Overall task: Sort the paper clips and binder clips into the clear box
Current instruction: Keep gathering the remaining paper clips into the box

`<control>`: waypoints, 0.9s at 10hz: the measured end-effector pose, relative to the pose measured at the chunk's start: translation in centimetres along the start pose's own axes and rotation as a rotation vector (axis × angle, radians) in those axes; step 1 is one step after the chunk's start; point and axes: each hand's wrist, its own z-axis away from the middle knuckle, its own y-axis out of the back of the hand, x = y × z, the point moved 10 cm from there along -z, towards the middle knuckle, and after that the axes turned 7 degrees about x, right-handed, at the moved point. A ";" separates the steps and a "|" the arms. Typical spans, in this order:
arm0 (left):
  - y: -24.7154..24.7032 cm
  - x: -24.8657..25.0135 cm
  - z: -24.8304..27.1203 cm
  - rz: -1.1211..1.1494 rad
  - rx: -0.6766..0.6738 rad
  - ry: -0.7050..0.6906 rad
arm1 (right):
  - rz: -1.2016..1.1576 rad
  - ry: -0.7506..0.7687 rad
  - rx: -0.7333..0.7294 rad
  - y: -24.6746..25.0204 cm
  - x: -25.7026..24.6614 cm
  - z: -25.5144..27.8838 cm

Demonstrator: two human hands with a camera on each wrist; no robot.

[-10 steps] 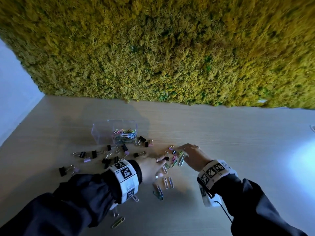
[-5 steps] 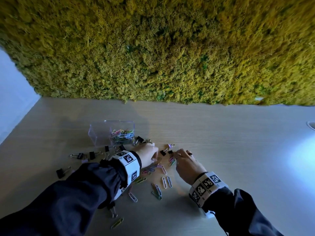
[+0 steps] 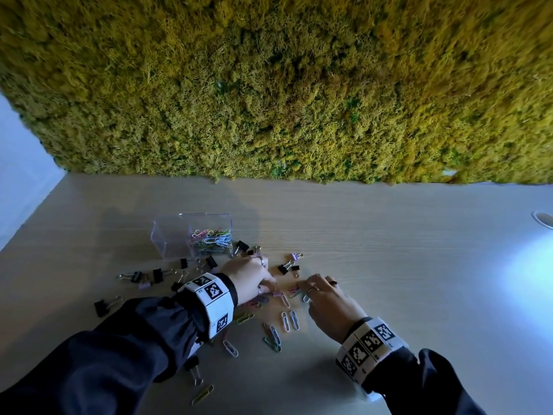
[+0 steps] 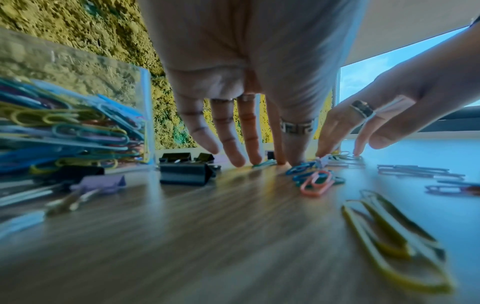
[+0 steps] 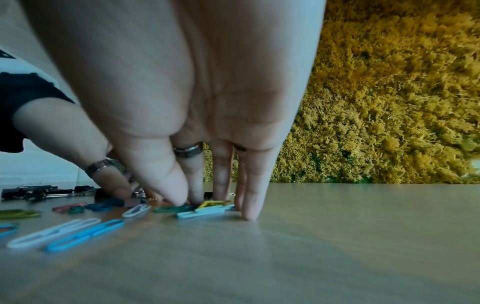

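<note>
The clear box [image 3: 170, 238] stands at the back left of the clip scatter, with coloured paper clips [image 3: 213, 239] heaped in its right half. My left hand [image 3: 248, 274] reaches down just in front of it, its straight fingers [image 4: 240, 158] touching the table and a few paper clips [image 4: 315, 182]. My right hand [image 3: 326, 301] is close beside it. Its straight fingertips [image 5: 249, 214] press on a small bunch of teal, yellow and blue paper clips [image 5: 205, 210]. Whether the thumb and forefinger pinch one is not clear. Black binder clips [image 3: 288, 268] lie just beyond both hands.
More binder clips [image 3: 155, 275] lie left of my left wrist, and loose paper clips [image 3: 288, 320] lie between my forearms. A moss wall [image 3: 269, 85] closes the back of the wooden table [image 3: 404, 265]. A white round fitting [image 3: 543, 219] sits at the right edge.
My left hand has moved forward toward the box. My right hand has slid left, so both hands now meet over the same bunch of paper clips.
</note>
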 end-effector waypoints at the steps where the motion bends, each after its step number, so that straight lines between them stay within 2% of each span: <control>1: 0.0 -0.9 0.2 -0.057 0.029 0.031 | -0.012 0.046 -0.026 -0.2 -0.4 0.8; 2: 0.2 -0.5 0.9 0.031 0.089 0.007 | -0.047 0.103 0.009 0.1 -0.9 1.1; 3: -2.2 0.4 2.8 -0.039 -0.101 -0.055 | -0.029 0.094 -0.017 -1.0 -0.9 0.9; 4: -4.2 -0.1 4.8 -0.149 -0.239 -0.040 | -0.024 0.046 -0.094 -1.8 -1.4 1.6; 5: -4.1 -0.2 5.6 -0.129 -0.186 -0.025 | -0.016 0.037 -0.073 -1.4 -1.7 1.7; 6: -4.6 0.0 6.3 -0.143 -0.172 -0.030 | 0.068 0.168 -0.038 -1.2 -3.0 1.4; 7: -4.9 0.5 7.1 -0.151 -0.182 -0.048 | 0.147 0.205 -0.058 -1.0 -4.1 1.0; 8: -4.6 1.3 8.5 -0.079 -0.199 -0.060 | 0.154 0.179 -0.056 -0.3 -4.3 0.0; 9: -3.2 0.6 9.6 0.142 -0.119 0.059 | 0.074 0.103 -0.017 0.4 -2.9 -0.6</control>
